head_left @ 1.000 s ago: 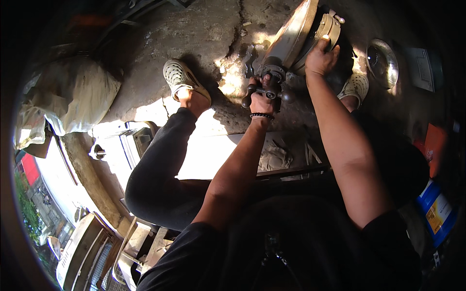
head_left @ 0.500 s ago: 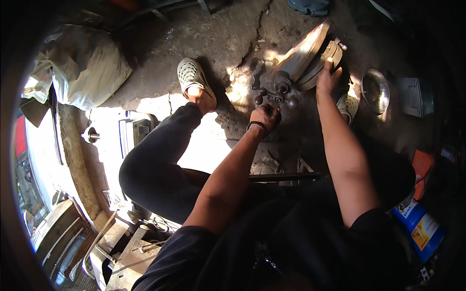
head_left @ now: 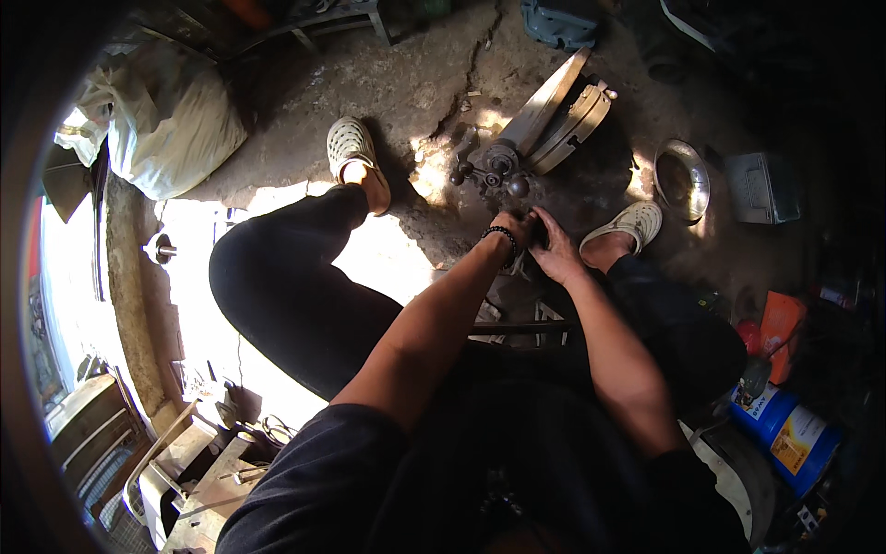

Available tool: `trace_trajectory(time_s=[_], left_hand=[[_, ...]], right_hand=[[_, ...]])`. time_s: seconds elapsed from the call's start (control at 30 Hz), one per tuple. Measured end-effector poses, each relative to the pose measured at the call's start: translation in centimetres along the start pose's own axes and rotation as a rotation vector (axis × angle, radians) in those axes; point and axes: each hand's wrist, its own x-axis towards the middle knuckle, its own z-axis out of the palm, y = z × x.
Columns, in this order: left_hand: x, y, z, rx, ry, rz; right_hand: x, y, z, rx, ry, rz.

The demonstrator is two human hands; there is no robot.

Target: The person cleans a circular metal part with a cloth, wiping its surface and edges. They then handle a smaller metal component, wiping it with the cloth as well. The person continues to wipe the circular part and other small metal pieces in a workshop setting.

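Between my feet stands a metal machine with a hub of ball-ended handles (head_left: 501, 162); it looks like a drill press seen from above. A long wedge-shaped cover (head_left: 546, 103) and a curved piece (head_left: 580, 127) extend from its far side. My left hand (head_left: 513, 227), with a dark beaded bracelet at the wrist, is closed just on the near side of the ball knobs. Beside it, almost touching, my right hand (head_left: 556, 251) has its fingers bent in toward the left one. Something dark lies between the hands, too hidden to name.
A metal bowl (head_left: 683, 180) and a clear-sided box (head_left: 762, 188) lie on the floor at right. A blue container (head_left: 784, 434) and an orange object (head_left: 783, 334) are at lower right. A white sack (head_left: 180, 125) sits far left, a wooden-topped bench (head_left: 208, 494) lower left.
My right hand has left the curved piece of the machine and come back toward me, beside my left hand. My left hand stays near the ball knobs. The view has shifted slightly.
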Motion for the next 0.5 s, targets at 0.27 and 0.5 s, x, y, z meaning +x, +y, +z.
trace_trajectory(time_s=[0.27, 0.5], left_hand=[[3.2, -0.4, -1.5, 0.895, -0.167, 0.639], [-12.8, 19.0, -15.7, 1.165, -0.141, 0.422]], right_hand=[[0.4, 2.2, 0.6, -0.061, 0.104, -0.071], [2.1, 4.7, -7.0, 0.372, 0.315, 0.042]])
